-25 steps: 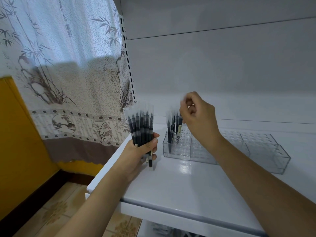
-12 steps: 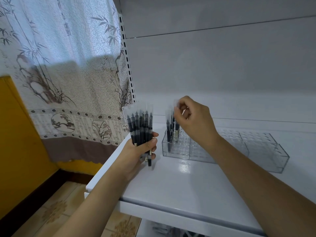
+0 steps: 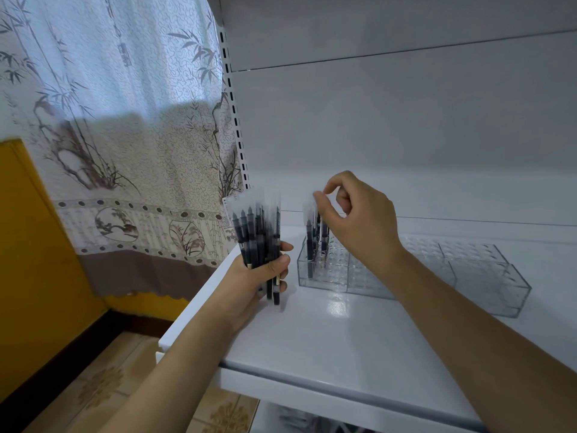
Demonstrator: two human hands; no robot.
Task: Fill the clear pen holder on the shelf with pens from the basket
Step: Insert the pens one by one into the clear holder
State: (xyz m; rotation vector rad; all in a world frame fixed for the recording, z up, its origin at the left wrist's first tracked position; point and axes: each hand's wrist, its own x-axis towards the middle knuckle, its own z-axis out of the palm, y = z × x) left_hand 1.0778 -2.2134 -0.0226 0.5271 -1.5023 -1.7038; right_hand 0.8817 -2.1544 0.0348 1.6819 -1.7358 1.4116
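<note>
My left hand grips a bundle of dark pens in clear sleeves, held upright at the shelf's left edge. The clear pen holder is a long gridded acrylic tray lying on the white shelf. Several pens stand in its leftmost section. My right hand hovers over those pens, its thumb and fingertips pinching the top of one pen's clear sleeve. The basket is out of view.
A patterned curtain hangs to the left, beside a slotted shelf upright. The shelf's back wall rises behind the holder. Tiled floor shows below the shelf's front-left corner.
My right hand has moved left and down over the holder's left section, lowering a pen among the standing ones. My left hand and its bundle have stayed in place.
</note>
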